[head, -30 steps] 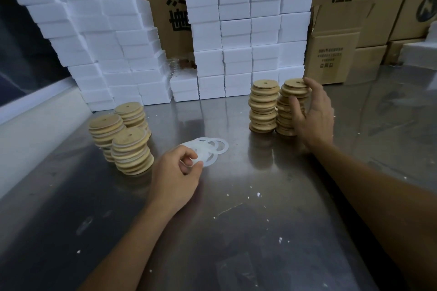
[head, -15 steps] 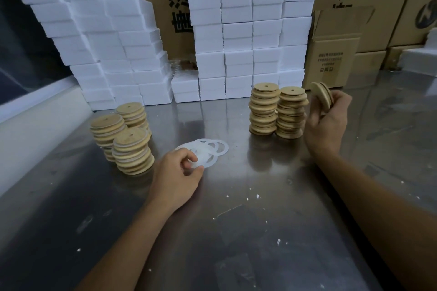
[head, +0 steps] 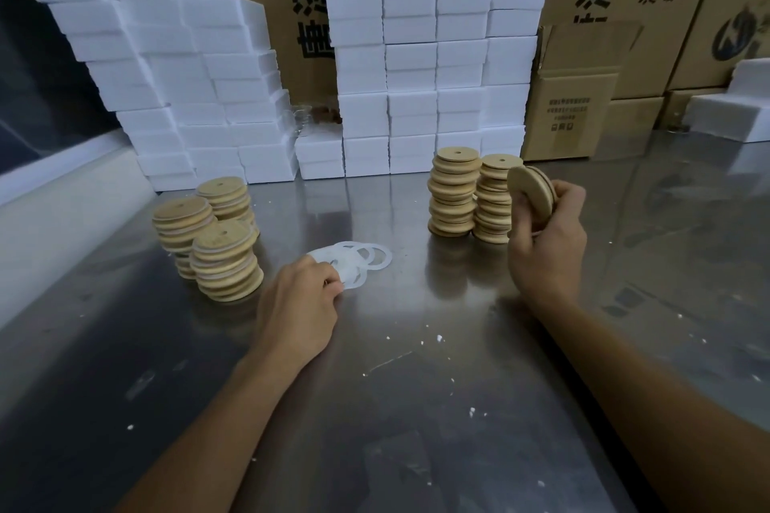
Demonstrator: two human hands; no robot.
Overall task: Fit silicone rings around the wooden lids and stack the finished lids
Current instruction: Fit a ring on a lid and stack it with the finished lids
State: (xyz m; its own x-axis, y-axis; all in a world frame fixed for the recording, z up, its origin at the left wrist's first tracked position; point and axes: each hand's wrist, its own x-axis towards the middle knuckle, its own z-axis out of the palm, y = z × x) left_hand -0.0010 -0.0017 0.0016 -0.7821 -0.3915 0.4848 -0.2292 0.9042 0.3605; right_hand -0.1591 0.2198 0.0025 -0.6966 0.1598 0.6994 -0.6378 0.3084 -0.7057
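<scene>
R hand (head: 546,246) grips a bare wooden lid (head: 531,196) on edge, held up just in front of the two unfinished stacks (head: 473,194). L hand (head: 300,304) rests on the steel table (head: 416,408), fingertips pinching one ring at the near edge of the silicone rings (head: 358,258), a loose overlapping pile. Finished stacks (head: 208,229) w/ rings fitted stand at left, three close together.

Handling, my guess: lid is light, stiff, smooth; hold by the rim so the groove stays free. Rings are thin, floppy, prob. clingy, so peel one off by its edge and stretch it over.

Tabletop is shiny w/ white crumbs. Behind: white foam blocks (head: 416,54) piled high, cardboard cartons (head: 583,104) at back right.
</scene>
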